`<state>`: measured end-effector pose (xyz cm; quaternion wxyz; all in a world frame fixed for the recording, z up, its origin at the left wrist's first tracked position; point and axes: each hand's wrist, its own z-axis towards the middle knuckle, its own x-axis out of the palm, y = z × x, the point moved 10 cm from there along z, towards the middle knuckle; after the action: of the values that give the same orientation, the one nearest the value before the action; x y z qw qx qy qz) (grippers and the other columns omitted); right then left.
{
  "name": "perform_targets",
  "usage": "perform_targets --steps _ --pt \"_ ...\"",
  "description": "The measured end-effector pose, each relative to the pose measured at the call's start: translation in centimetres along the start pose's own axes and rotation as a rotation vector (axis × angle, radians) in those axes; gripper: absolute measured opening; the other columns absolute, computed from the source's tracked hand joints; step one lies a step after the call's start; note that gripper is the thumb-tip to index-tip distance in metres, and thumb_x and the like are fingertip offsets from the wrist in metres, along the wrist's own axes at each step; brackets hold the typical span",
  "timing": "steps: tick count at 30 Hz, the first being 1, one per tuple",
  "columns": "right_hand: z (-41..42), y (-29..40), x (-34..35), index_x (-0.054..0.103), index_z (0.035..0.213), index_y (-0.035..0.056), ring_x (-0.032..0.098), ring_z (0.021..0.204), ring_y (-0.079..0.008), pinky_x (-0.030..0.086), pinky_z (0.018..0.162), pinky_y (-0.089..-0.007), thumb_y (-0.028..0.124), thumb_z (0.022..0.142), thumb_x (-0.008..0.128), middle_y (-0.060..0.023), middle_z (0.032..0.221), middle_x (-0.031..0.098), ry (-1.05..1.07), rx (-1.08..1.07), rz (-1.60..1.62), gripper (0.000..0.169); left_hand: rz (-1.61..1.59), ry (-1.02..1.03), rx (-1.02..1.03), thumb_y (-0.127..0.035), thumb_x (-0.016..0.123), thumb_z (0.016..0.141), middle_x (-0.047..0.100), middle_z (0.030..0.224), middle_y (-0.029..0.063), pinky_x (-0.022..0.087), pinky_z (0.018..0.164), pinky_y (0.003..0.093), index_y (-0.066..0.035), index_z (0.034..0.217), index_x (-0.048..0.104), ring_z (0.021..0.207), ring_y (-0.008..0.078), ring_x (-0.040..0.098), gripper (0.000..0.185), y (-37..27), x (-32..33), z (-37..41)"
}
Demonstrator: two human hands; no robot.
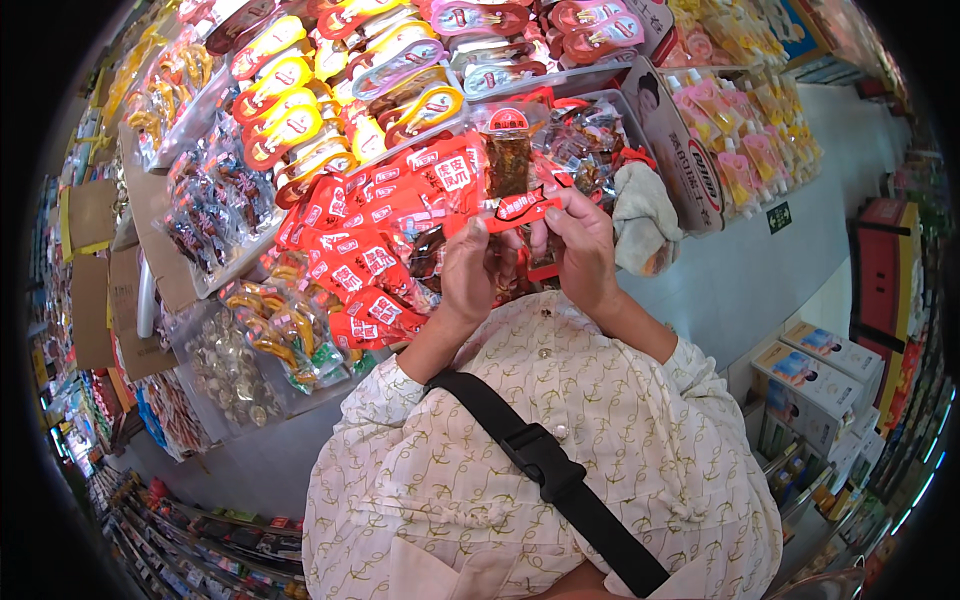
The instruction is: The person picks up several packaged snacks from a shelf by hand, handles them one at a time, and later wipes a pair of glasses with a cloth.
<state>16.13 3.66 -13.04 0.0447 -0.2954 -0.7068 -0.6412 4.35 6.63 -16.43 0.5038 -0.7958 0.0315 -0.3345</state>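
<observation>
Pinched between my two hands is a narrow red snack packet (517, 211), with printing across its front. My left hand (469, 274) grips its left end with thumb and fingers, and my right hand (585, 244) grips its right end. Just beyond it lies a clear-windowed packet of dark brown food (507, 161). Red snack pouches (375, 259) with white lettering are heaped to the left of my left hand. A crumpled grey-white cloth (643, 217) lies to the right of my right hand, beside a bin of dark wrapped snacks (589, 135).
Yellow and red spoon-shaped snack packs (281, 112) fill trays at the back. Bagged brown snacks (217, 199) and a clear tub of wrapped pieces (232, 367) sit left. A printed carton (671, 142) borders pink and yellow pouches (739, 142). White boxes (814, 375) are stacked at right.
</observation>
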Motion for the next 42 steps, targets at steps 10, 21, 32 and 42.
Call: perform_targets --steps 10,21,32,42 --pt "-0.3 0.1 0.2 0.055 0.083 0.0027 0.050 0.061 -0.0077 0.041 0.059 -0.0221 0.011 0.091 0.045 -0.0027 0.069 0.056 0.006 -0.003 -0.022 0.016 0.008 0.016 0.023 -0.051 0.032 0.098 0.049 0.064 -0.0002 0.032 0.044 0.0195 -0.006 0.082 0.057 0.049 0.0064 0.041 0.054 -0.5 0.3 -0.3" --pt "-0.2 -0.2 0.0 0.057 0.084 0.0019 0.050 0.059 -0.0076 0.042 0.057 -0.0222 0.011 0.091 0.046 -0.0028 0.067 0.056 -0.006 0.004 -0.008 0.015 -0.008 -0.004 0.009 -0.049 0.031 0.098 0.050 0.063 0.0007 0.033 0.044 0.0196 -0.004 0.082 0.056 0.048 0.0070 0.042 0.055 -0.2 0.1 -0.3" --pt "0.5 1.0 -0.3 0.057 0.080 0.0013 0.050 0.056 -0.0078 0.042 0.055 -0.0222 0.010 0.088 0.047 -0.0029 0.063 0.056 0.018 -0.018 -0.069 0.015 -0.144 -0.018 -0.008 -0.037 0.038 0.099 0.048 0.068 -0.0006 0.033 0.045 0.0183 -0.004 0.094 0.053 0.052 0.0065 0.042 0.036 -0.9 -0.5 0.3" --pt "0.7 0.7 -0.3 0.057 0.075 0.0007 0.049 0.054 -0.0074 0.040 0.053 -0.0223 0.008 0.085 0.047 -0.0027 0.060 0.054 0.058 0.025 -0.143 0.015 -0.135 -0.019 0.194 -0.035 0.034 0.101 0.049 0.072 0.0006 0.035 0.046 0.0210 -0.004 0.104 0.050 0.058 0.0079 0.046 0.036 -5.1 -2.7 1.3"
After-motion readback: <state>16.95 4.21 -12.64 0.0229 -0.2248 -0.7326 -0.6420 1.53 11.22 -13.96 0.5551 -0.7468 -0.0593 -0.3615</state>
